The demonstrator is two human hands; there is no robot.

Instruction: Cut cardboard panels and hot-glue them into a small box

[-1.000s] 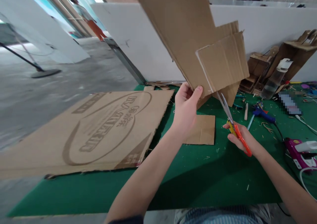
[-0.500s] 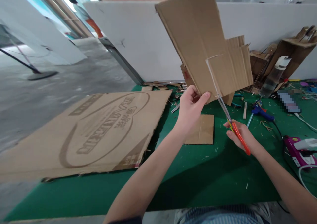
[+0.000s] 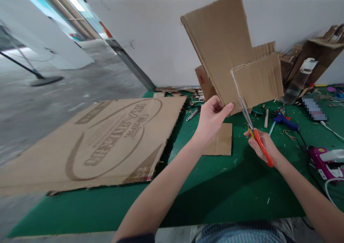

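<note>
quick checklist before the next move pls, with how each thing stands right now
1. Left hand has a grip on the cardboard: ok, thumb on its lower edge.
2. Scissors held: ok, the right hand has the orange handle.
3. Blades at the white line: ok, they meet its lower end.
4. Left fingers out of the blades: ok, the thumb is to their left with a gap, though near.
5. Cardboard seated between the blades: cannot tell from this angle.
6. Table free of scraps: not ok, bits are scattered around the glue gun.
</note>
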